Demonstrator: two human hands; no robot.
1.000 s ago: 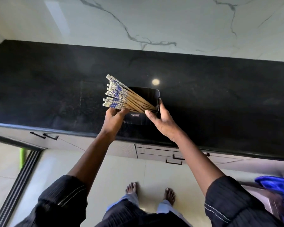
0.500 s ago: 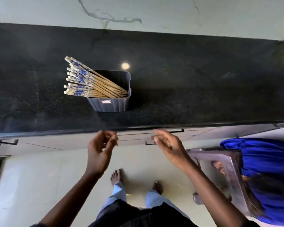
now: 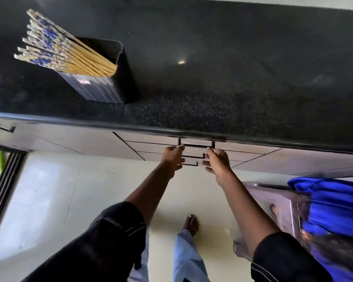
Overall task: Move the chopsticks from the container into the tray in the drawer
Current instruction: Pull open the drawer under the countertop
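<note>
A bundle of wooden chopsticks with blue-and-white patterned tops leans left out of a black ribbed container on the black counter. Below the counter edge are stacked closed drawers with dark bar handles. My left hand and my right hand are at the drawer fronts, either side of the handles, fingers spread, holding nothing. The drawers are shut, so the tray is hidden.
A metal stool with a blue cloth stands at the lower right, close to my right arm. My feet are on the pale tiled floor. A sliding door track runs at the left.
Both hands let go of the container and chopsticks on the counter, dropped below its edge and reached the drawer handles. The view tilted down and right.
</note>
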